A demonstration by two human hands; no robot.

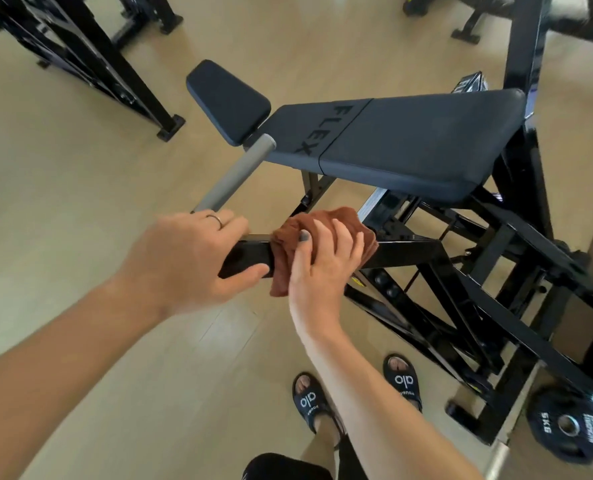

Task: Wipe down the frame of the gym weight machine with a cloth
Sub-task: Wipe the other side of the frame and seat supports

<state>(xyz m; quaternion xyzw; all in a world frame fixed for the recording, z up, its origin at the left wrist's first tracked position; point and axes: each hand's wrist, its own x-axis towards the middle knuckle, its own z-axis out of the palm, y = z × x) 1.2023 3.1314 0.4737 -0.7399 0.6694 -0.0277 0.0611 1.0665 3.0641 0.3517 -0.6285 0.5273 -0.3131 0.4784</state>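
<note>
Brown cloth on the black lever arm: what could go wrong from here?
1. The right hand wraps the brown cloth around the black arm near a joint of crossing bars; fingers or cloth could get pinched if the arm swings.
2. The left hand alone steadies the arm's end; a slip might let it move.
3. Open-toed sandals stand close to the 5 kg plate and frame feet: toes are exposed.

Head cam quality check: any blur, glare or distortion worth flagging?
Head view: wide-angle bend at the edges; right hand and cloth slightly motion-soft; glare streaks on the glossy black frame; top right corner blown out; left hand and bench pad sharp.
</note>
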